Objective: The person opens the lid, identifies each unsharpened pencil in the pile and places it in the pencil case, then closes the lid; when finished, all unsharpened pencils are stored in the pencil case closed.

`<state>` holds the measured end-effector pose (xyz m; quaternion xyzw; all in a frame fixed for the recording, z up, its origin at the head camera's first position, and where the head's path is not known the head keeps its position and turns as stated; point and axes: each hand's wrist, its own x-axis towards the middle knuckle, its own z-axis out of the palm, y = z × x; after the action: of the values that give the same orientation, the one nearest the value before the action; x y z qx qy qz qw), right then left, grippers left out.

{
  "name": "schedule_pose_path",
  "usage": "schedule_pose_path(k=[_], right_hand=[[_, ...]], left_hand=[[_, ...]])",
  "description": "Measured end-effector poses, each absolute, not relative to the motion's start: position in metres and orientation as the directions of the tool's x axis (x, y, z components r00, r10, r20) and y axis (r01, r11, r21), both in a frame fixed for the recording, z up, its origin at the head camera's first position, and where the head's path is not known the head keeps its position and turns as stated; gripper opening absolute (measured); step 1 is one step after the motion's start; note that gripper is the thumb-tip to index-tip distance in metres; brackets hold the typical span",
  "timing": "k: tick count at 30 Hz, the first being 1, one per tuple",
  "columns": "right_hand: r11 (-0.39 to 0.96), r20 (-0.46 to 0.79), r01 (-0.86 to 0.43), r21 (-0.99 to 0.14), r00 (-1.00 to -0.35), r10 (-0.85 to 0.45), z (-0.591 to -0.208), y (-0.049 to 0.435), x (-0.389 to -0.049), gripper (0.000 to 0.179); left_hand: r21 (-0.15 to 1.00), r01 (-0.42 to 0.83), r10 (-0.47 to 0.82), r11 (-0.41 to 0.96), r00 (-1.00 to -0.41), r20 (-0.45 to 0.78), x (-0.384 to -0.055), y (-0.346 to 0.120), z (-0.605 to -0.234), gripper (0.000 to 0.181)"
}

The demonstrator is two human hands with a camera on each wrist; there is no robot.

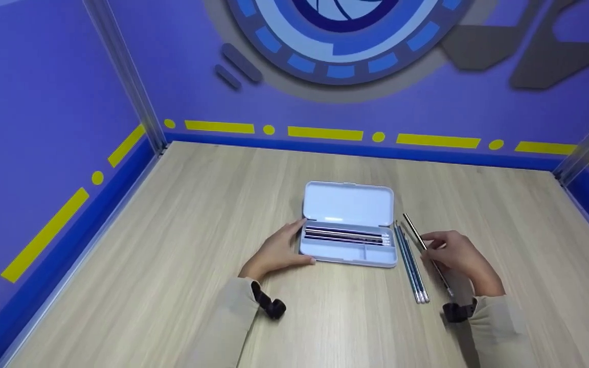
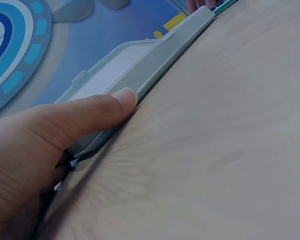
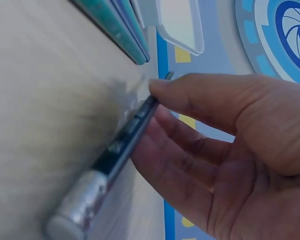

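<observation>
A white pencil case (image 1: 348,260) lies on the table with its lid (image 1: 348,204) raised at the back. Several dark striped pencils (image 1: 345,236) lie side by side in its rear compartment. My left hand (image 1: 279,249) holds the case at its left end, the thumb (image 2: 107,112) along the front wall and the other fingers toward the back corner. Between thumb and fingers, my right hand (image 1: 455,253) pinches a dark pencil (image 3: 125,140), tilted, its silver ferrule end toward me. Right of the case, several green-blue pencils (image 1: 411,266) lie together on the table.
The light wood table (image 1: 172,245) runs back to blue-purple panels (image 1: 182,97) with yellow markings. Metal posts (image 1: 133,82) stand at the back corners. A black wrist camera (image 1: 274,308) sits on the left sleeve and another camera (image 1: 457,312) on the right.
</observation>
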<state>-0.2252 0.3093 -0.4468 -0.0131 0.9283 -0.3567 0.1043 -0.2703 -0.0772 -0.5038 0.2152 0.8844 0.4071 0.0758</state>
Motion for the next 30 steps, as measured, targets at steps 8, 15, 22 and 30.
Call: schedule_pose_path(k=[8,15,22,30], right_hand=[[0.742,-0.014,-0.061,-0.668,-0.995,-0.095,-0.433,0.299,-0.233,0.038],[0.74,0.059,-0.105,-0.664,-0.994,-0.089,-0.42,0.282,-0.243,0.034],[0.74,0.121,-0.205,-0.641,-0.979,-0.166,-0.415,0.26,-0.255,0.027],[0.749,0.097,-0.261,-0.609,-0.962,-0.256,-0.411,0.228,-0.267,0.025]], left_hand=[[0.739,0.318,0.445,0.594,-0.895,0.028,-0.27,-0.077,-0.504,0.103],[0.748,0.323,0.446,0.58,-0.894,0.042,-0.27,-0.077,-0.503,0.104],[0.751,0.327,0.444,0.574,-0.894,0.049,-0.27,-0.077,-0.503,0.104],[0.75,0.326,0.445,0.576,-0.894,0.047,-0.269,-0.076,-0.503,0.102]])
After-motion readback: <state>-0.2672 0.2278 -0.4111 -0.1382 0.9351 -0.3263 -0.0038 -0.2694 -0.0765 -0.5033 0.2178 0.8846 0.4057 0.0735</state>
